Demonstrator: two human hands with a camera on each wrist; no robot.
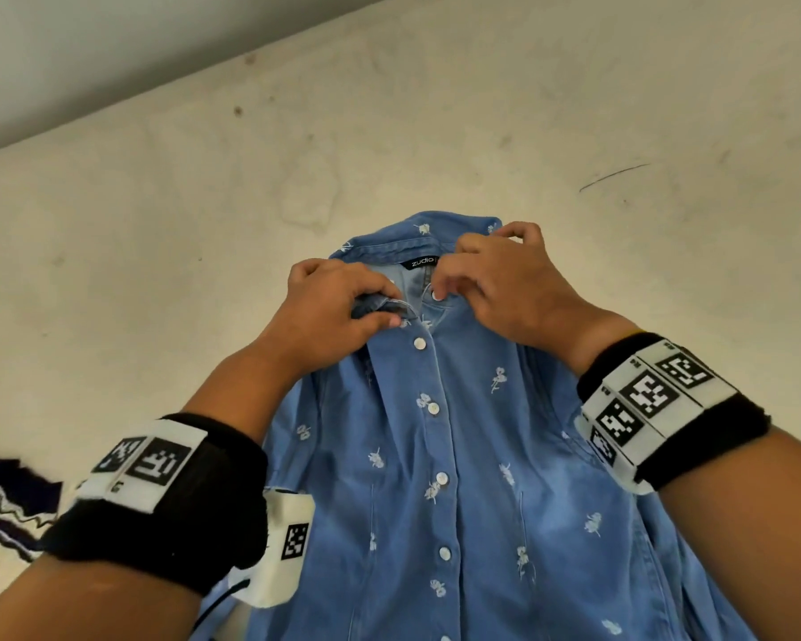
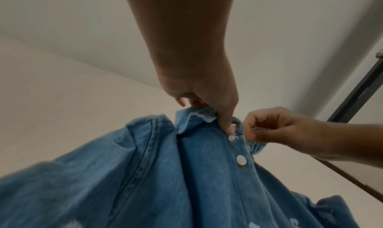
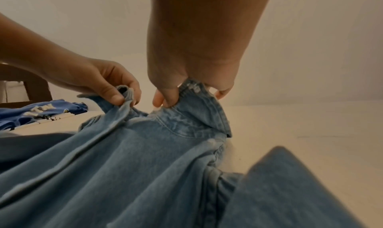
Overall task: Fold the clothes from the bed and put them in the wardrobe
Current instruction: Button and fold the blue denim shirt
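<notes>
A blue denim shirt (image 1: 440,464) with small white flowers and white buttons lies front-up on the cream bed sheet (image 1: 158,252), collar away from me. My left hand (image 1: 338,307) pinches the left collar end beside the placket, seen from below as left hand (image 2: 215,103) gripping the shirt (image 2: 145,174). My right hand (image 1: 495,279) pinches the right collar end by the top button; in the right wrist view the right hand (image 3: 186,87) holds the collar of the shirt (image 3: 134,158), with my left hand (image 3: 116,90) close beside it. The two hands are nearly touching.
A patterned dark-and-white garment (image 1: 5,506) lies at the left edge of the bed. A blue garment with pale lettering (image 3: 41,112) lies further off on the sheet. A dark wooden frame (image 2: 360,90) stands at the right.
</notes>
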